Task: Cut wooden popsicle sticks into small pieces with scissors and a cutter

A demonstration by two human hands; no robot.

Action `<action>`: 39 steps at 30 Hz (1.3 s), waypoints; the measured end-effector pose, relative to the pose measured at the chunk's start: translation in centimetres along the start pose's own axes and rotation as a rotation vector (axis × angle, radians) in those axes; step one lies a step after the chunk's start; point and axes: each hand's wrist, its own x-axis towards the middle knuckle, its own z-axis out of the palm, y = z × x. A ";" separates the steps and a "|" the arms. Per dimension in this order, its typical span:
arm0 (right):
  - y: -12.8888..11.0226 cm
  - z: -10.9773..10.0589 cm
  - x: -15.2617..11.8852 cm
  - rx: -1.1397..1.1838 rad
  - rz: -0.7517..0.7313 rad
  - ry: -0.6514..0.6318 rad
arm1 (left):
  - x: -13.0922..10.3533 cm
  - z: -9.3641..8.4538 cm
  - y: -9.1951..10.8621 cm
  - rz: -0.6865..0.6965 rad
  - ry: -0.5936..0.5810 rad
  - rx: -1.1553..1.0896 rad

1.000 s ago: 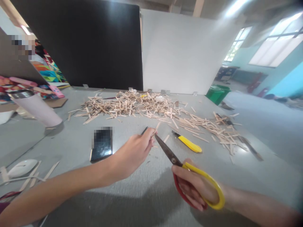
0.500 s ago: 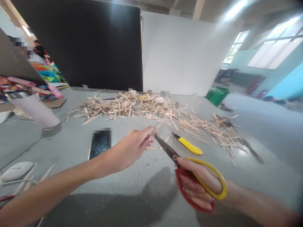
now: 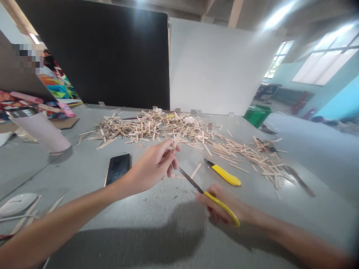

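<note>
A short flat wooden stick [image 3: 176, 141] points up out of my left hand [image 3: 157, 160], pinched between thumb and fingers above the table. My right hand [image 3: 220, 205], somewhat blurred, is closed around a pair of scissors [image 3: 193, 182] with a yellow handle. The red handle seen before is hidden now. The dark blades look closed, their tip pointing at the underside of my left fingers. Whether the tip touches them I cannot tell. Just beyond lies a yellow utility knife [image 3: 224, 175], and a loose wooden stick [image 3: 196, 170] rests near the blade tip.
A wide heap of wooden sticks [image 3: 134, 129] spreads along the back of the grey table. A dark phone [image 3: 119, 168], a pale pink tumbler [image 3: 43, 130] and a white mouse [image 3: 18, 203] lie to the left. Black [image 3: 112, 56] and white [image 3: 215, 67] panels stand behind.
My right hand has turned the scissors edge-on and drawn them slightly left. My left hand has rolled and raised its fingers, so the wooden stick now shows upright.
</note>
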 end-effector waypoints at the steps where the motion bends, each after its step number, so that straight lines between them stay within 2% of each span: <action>1: 0.0 -0.1 0.2 -0.054 -0.021 0.012 | 0.0 0.1 0.3 -0.014 -0.011 -0.017; 5: 0.9 0.1 0.9 -0.274 -0.116 0.098 | 0.1 0.3 1.0 -0.067 -0.057 -0.111; 9: 2.0 0.6 1.4 -0.293 -0.177 0.132 | 0.2 0.7 1.0 -0.062 -0.105 -0.202; 12: 2.2 0.8 1.6 -0.278 -0.185 0.131 | 0.2 0.8 1.0 -0.060 -0.129 -0.211; 21: 1.5 0.3 1.8 -0.308 -0.220 0.111 | -1.2 0.2 2.6 -0.068 -0.106 -0.264; 27: 2.2 1.1 2.1 -0.364 -0.237 0.204 | -1.8 1.0 3.1 -0.120 -0.153 -0.355; 34: 2.9 2.4 2.2 -0.562 -0.251 0.287 | -2.1 1.0 3.4 -0.090 -0.152 -0.353; 39: 2.3 3.7 1.3 -0.762 -0.198 0.308 | -2.3 1.0 3.3 -0.069 -0.151 -0.316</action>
